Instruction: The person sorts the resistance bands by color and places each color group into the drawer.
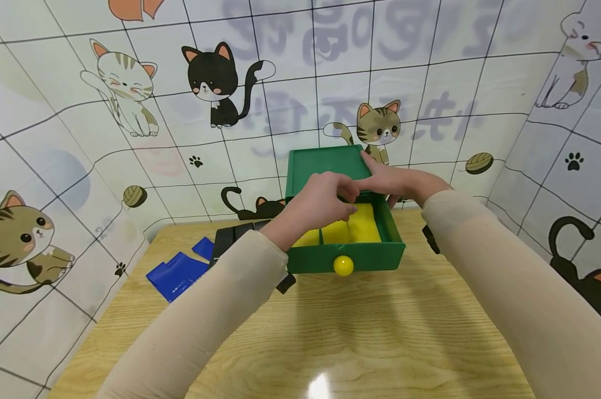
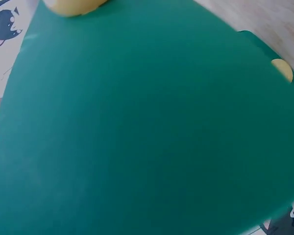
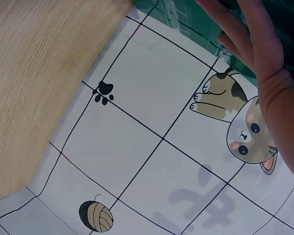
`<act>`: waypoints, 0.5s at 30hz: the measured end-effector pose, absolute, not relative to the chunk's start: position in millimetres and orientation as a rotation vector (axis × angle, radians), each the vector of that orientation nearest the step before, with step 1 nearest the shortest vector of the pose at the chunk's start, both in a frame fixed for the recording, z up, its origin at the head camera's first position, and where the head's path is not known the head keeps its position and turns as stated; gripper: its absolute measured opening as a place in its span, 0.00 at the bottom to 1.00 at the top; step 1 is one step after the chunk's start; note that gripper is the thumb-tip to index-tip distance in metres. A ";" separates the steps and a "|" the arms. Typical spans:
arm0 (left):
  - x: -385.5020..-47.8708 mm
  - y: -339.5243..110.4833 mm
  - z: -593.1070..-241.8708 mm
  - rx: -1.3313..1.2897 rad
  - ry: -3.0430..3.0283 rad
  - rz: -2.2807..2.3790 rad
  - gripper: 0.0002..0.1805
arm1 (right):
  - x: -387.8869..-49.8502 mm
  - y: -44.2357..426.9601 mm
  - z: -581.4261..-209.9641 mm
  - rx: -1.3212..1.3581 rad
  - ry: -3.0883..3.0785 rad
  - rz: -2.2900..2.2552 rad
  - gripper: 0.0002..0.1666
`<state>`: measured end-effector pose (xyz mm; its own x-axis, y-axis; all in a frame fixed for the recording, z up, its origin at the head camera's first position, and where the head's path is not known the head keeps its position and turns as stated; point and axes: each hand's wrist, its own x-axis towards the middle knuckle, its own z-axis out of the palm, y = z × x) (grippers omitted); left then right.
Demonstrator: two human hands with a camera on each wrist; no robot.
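A green box with an open drawer stands on the table by the back wall. Yellow lining and a green divider show inside, and a yellow ball knob sits on the drawer front. Over the drawer, my left hand is bent with its fingers curled; whether something small is pinched there cannot be made out. My right hand rests on the box's top right edge, its fingers spread and fairly straight along the green side. In the left wrist view a green surface fills most of the picture.
Left of the box lie blue flat pieces and a black object, partly behind my left forearm. The wooden table stretches in front. A white wall covering printed with cats stands close behind and on both sides.
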<state>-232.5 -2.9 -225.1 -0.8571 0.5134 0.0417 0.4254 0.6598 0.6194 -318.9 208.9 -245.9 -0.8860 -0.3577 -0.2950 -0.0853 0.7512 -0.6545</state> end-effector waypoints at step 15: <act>-226.4 -57.9 -208.2 0.674 2.769 1.141 0.13 | -319.2 205.7 -245.9 -0.293 2.529 -0.974 0.77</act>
